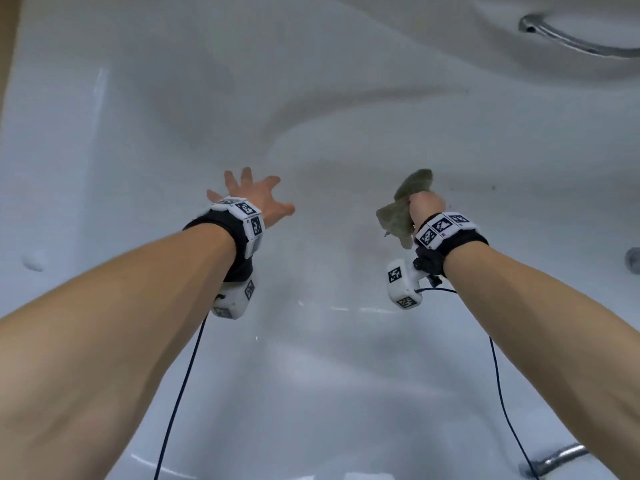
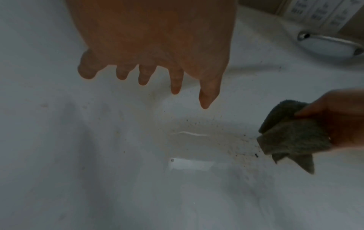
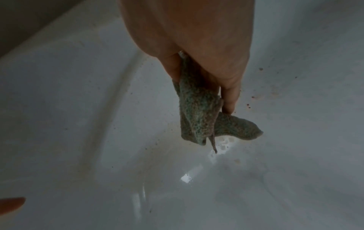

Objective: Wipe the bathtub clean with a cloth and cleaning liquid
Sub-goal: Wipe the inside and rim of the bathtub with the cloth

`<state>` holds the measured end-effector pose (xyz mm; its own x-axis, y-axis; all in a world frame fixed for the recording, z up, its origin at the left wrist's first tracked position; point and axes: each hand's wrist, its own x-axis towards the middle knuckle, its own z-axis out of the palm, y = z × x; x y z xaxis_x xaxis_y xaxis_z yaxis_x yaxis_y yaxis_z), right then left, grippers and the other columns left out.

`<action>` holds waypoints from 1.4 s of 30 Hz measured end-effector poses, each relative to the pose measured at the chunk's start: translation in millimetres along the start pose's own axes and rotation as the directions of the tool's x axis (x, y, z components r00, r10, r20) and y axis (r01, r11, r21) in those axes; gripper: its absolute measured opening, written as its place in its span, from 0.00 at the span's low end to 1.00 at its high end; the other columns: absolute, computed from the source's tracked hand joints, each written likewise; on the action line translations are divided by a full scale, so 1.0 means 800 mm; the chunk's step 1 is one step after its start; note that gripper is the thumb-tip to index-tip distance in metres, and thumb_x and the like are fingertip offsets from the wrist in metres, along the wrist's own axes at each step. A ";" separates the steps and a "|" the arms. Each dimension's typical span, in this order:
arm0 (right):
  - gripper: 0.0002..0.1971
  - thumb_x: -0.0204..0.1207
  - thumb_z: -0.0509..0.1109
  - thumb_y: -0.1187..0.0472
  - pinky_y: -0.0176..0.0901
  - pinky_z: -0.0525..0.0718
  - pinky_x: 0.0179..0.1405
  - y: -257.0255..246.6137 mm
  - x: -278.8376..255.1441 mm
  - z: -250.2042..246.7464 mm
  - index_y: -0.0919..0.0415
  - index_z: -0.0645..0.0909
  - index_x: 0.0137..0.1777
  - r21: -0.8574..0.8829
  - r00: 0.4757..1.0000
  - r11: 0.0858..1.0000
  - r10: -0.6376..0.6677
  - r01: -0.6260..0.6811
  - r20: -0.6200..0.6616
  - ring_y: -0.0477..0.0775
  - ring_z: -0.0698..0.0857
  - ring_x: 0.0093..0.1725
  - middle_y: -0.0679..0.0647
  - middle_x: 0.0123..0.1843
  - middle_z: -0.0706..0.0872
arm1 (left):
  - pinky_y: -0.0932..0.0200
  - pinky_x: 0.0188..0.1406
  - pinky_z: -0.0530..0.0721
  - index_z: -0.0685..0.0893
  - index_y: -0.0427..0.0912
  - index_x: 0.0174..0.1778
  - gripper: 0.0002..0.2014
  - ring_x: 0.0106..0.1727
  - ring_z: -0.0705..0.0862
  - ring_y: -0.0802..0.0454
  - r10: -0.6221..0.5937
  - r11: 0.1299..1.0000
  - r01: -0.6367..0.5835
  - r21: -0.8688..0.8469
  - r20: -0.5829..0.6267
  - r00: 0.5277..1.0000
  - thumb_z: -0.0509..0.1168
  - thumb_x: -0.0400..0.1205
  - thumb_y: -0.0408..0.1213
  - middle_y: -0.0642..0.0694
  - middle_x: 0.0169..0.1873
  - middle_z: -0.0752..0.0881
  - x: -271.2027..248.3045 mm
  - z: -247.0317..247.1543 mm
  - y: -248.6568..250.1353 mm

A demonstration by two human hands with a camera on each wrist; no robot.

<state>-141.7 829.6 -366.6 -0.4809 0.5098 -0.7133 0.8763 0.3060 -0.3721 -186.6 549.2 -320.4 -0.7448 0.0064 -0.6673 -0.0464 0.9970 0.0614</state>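
Both arms reach down into a white bathtub (image 1: 311, 98). My right hand (image 1: 426, 206) grips a crumpled grey-green cloth (image 1: 401, 209), held above the tub floor; the cloth (image 3: 199, 115) hangs from the fingers, and the cloth (image 2: 291, 137) shows at the right of the left wrist view. My left hand (image 1: 252, 195) hovers with fingers spread and holds nothing; its fingers (image 2: 175, 84) point down at the tub. A brownish dirty patch with dark specks (image 2: 208, 138) lies on the tub floor between the hands. No cleaning liquid bottle is in view.
A chrome grab handle (image 1: 571, 39) sits on the far right tub wall, and another chrome fitting (image 1: 557, 459) at the near right. A small round fitting (image 1: 633, 259) is on the right wall. Cables hang from both wrist cameras. Wet glints show on the tub floor (image 3: 187, 177).
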 end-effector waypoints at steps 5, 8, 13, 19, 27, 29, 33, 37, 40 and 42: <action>0.21 0.82 0.52 0.66 0.46 0.77 0.54 -0.019 0.032 0.021 0.64 0.77 0.71 0.240 0.992 0.969 0.081 -0.055 -0.100 0.64 0.82 0.61 0.62 0.66 0.83 | 0.22 0.74 0.42 0.59 0.66 0.80 0.37 0.83 0.36 0.34 -0.022 0.997 0.017 0.080 0.069 0.997 0.61 0.75 0.66 0.46 0.84 0.45 0.035 0.027 -0.002; 0.20 0.85 0.50 0.62 0.42 0.86 0.48 -0.035 0.044 0.033 0.64 0.75 0.72 0.381 0.987 0.923 0.103 -0.047 -0.127 0.59 0.86 0.51 0.58 0.53 0.86 | 0.19 0.72 0.41 0.56 0.65 0.81 0.37 0.82 0.32 0.33 -0.032 0.993 0.023 0.113 0.081 0.996 0.60 0.76 0.64 0.46 0.84 0.38 0.052 0.034 0.001; 0.20 0.88 0.50 0.59 0.42 0.83 0.49 -0.071 0.076 0.064 0.60 0.70 0.76 0.540 0.988 0.842 0.085 0.000 -0.132 0.61 0.85 0.53 0.58 0.56 0.86 | 0.16 0.70 0.41 0.51 0.61 0.83 0.38 0.79 0.31 0.24 -0.080 0.979 0.070 0.191 0.047 0.996 0.60 0.78 0.60 0.39 0.82 0.32 0.074 0.051 0.011; 0.23 0.85 0.54 0.55 0.60 0.75 0.71 -0.105 0.147 0.115 0.59 0.69 0.78 0.619 0.995 0.784 0.086 -0.042 -0.042 0.67 0.77 0.71 0.63 0.73 0.77 | 0.15 0.68 0.38 0.49 0.60 0.83 0.37 0.77 0.29 0.19 -0.155 0.955 0.131 0.267 0.070 0.985 0.58 0.80 0.57 0.31 0.81 0.33 0.082 0.057 0.018; 0.24 0.89 0.46 0.61 0.53 0.73 0.73 -0.130 0.141 0.154 0.74 0.59 0.80 0.324 0.987 0.944 -0.110 0.066 0.119 0.61 0.73 0.73 0.72 0.80 0.64 | 0.15 0.68 0.40 0.63 0.56 0.80 0.29 0.75 0.30 0.16 -0.115 0.930 0.079 0.358 0.078 0.990 0.54 0.80 0.52 0.27 0.82 0.40 0.073 0.068 0.007; 0.24 0.89 0.46 0.62 0.60 0.59 0.81 -0.122 0.130 0.174 0.72 0.54 0.82 0.023 0.942 0.973 -0.227 0.229 0.246 0.70 0.58 0.82 0.71 0.83 0.56 | 0.16 0.68 0.40 0.66 0.55 0.78 0.27 0.76 0.31 0.16 -0.089 0.924 0.051 0.379 0.083 0.993 0.54 0.80 0.51 0.27 0.82 0.41 0.069 0.070 0.003; 0.28 0.89 0.48 0.51 0.70 0.46 0.82 -0.106 0.107 0.234 0.50 0.47 0.86 -0.345 0.786 0.787 -0.266 0.512 0.558 0.70 0.43 0.85 0.61 0.87 0.41 | 0.15 0.68 0.37 0.78 0.53 0.69 0.21 0.76 0.31 0.17 -0.050 0.917 0.018 0.398 0.069 0.996 0.54 0.80 0.45 0.27 0.82 0.45 0.065 0.077 -0.004; 0.30 0.86 0.50 0.49 0.75 0.45 0.80 -0.073 0.108 0.276 0.42 0.44 0.85 -0.600 0.735 0.441 -0.259 0.667 0.627 0.75 0.36 0.83 0.57 0.87 0.36 | 0.15 0.68 0.35 0.81 0.53 0.64 0.18 0.76 0.31 0.16 -0.034 0.898 -0.001 0.440 0.071 0.997 0.55 0.80 0.44 0.28 0.82 0.45 0.062 0.082 -0.007; 0.30 0.87 0.51 0.51 0.71 0.44 0.82 -0.041 0.088 0.278 0.41 0.43 0.85 -0.593 0.644 0.261 -0.208 0.762 0.736 0.75 0.36 0.83 0.54 0.87 0.35 | 0.15 0.67 0.36 0.82 0.54 0.62 0.17 0.75 0.30 0.16 -0.055 0.884 0.008 0.467 0.087 0.995 0.55 0.79 0.46 0.31 0.83 0.44 0.060 0.083 -0.006; 0.29 0.87 0.50 0.54 0.68 0.43 0.82 -0.020 0.072 0.273 0.38 0.45 0.85 -0.563 0.584 0.158 -0.165 0.811 0.795 0.75 0.37 0.83 0.54 0.87 0.35 | 0.15 0.67 0.36 0.83 0.56 0.61 0.17 0.75 0.30 0.16 -0.054 0.877 0.004 0.481 0.090 0.994 0.55 0.80 0.48 0.32 0.84 0.45 0.059 0.085 -0.006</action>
<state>-177.2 678.1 -531.6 -0.4023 -0.3919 -0.8274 -0.2675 0.9146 -0.3031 -176.5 550.0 -402.3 -0.6784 -0.0406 -0.7336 0.2762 0.9111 -0.3059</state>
